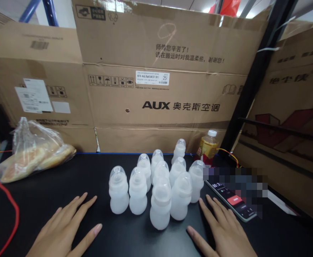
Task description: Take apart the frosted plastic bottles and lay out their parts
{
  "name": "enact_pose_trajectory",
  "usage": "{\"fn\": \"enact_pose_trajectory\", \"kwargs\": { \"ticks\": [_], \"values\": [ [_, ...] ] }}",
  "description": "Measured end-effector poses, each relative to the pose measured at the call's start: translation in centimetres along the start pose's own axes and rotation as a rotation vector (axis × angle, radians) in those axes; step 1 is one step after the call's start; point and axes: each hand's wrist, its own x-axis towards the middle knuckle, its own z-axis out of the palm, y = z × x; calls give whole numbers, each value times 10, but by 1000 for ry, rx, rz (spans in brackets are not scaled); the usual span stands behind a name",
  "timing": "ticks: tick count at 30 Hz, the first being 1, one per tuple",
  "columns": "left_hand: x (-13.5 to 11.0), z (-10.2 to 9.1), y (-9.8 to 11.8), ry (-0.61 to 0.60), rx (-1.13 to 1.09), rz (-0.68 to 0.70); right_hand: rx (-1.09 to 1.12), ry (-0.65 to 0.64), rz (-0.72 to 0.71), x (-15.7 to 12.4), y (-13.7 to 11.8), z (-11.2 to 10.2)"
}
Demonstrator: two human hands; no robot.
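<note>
Several white baby bottles with clear domed caps stand upright in a cluster on the black table (113,235). The nearest baby bottle (160,210) is at the front of the group, and another baby bottle (119,194) marks its left end. One baby bottle (179,151) stands apart at the back. To the left of the cluster, my left hand (62,228) lies on the table with its fingers spread, holding nothing. My right hand (220,230) rests at the right, fingers apart, its fingertips close to the right-hand bottles.
Bread in a clear plastic bag (36,157) lies at the back left. A red cable (16,214) curves along the left edge. Behind the bottles stand a drink bottle (206,148) and a large cardboard box (159,117). A phone (234,200) lies at the right.
</note>
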Motion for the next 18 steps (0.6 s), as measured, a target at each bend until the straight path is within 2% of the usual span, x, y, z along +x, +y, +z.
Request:
{"fn": "enact_pose_trajectory", "kwargs": {
  "ticks": [3, 9, 18],
  "values": [
    [0, -1, 2, -6, 2, -8, -27, 45, -1, 1, -2, 1],
    [0, 0, 2, -5, -4, -22, -3, 24, -19, 0, 0, 1],
    [0, 2, 1, 29, 17, 4, -98, 81, -55, 6, -2, -4]
  ]
}}
